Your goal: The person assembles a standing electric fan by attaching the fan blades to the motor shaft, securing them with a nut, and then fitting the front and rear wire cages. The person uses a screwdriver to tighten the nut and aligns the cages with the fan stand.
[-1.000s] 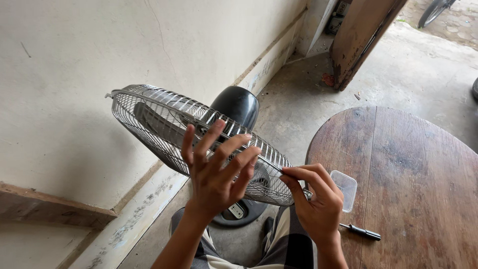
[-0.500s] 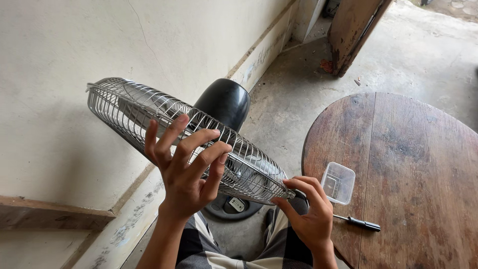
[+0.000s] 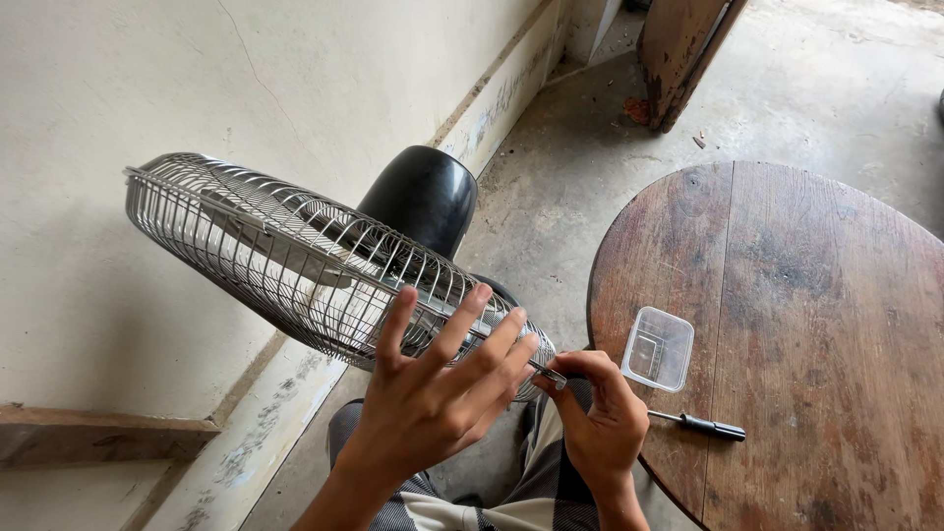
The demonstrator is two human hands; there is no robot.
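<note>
against the wall, both hands (image 3: pixel 433 398) steady a tilted chrome wire fan cage (image 3: pixel 295 261).

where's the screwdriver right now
In the head view the screwdriver lies on the near left edge of the round wooden table, just below the clear plastic container and right of the right hand.

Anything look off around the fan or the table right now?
Nothing looks damaged or spilled. The fan is tilted over on its side, the left hand bracing its wire guard. The screwdriver overhangs the round table edge.
</note>
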